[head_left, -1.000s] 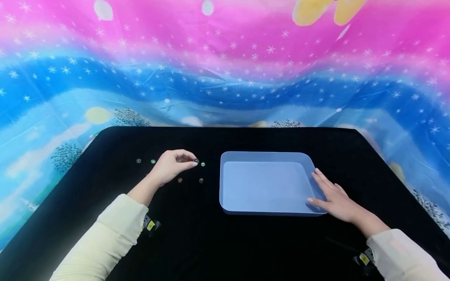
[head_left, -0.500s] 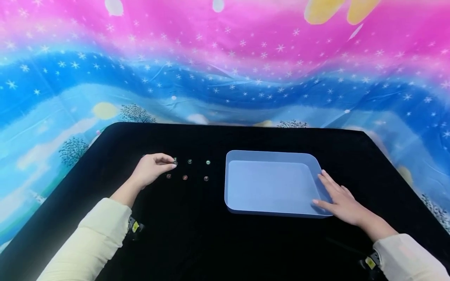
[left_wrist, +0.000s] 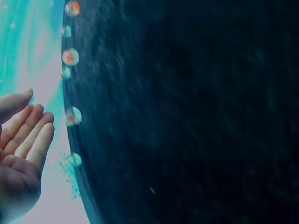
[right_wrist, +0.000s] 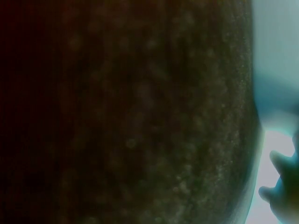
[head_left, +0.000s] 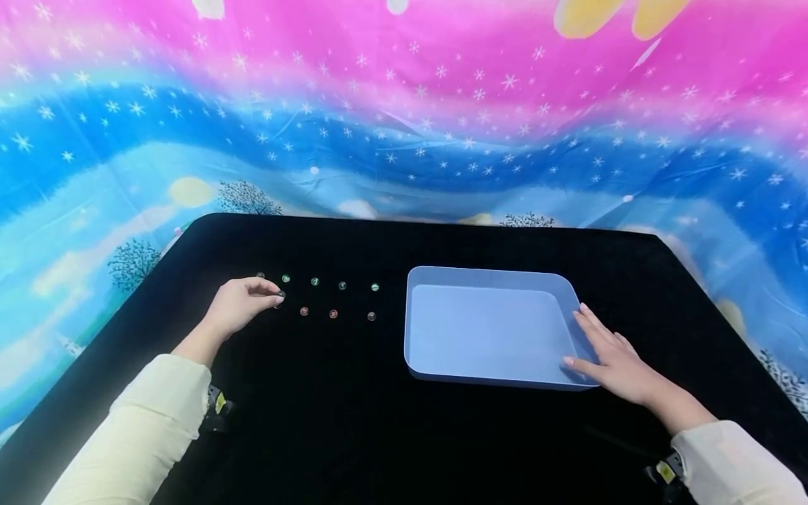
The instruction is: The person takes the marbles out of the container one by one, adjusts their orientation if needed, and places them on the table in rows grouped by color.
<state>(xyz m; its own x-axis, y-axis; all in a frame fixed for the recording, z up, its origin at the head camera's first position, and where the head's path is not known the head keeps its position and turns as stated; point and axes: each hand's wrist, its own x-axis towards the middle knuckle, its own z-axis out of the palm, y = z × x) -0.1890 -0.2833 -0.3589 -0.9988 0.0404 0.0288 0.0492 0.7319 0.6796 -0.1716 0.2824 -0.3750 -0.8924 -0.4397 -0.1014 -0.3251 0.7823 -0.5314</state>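
Observation:
My left hand [head_left: 236,306] pinches a small dark glass marble [head_left: 281,296] between thumb and fingertips, at the left end of two rows of marbles. In the left wrist view that hand [left_wrist: 25,149] shows its palm and fingers; the held marble cannot be made out there. Greenish marbles such as this green marble [head_left: 315,281] form the back row, and reddish or dark ones such as this reddish marble [head_left: 333,313] the front row. Against the right wall of a blue-grey tray [head_left: 492,379] rests my right hand [head_left: 618,368], fingers extended, thumb over the rim.
A black cloth [head_left: 379,442] covers the table. Behind it hangs a pink and blue printed backdrop [head_left: 404,105]. The tray stands right of the marbles, with bare cloth between them.
My left hand has moved left along the rows with the marble in its pinch, uncovering marbles it had hidden. My right hand stays at the tray; the head view has shifted slightly.

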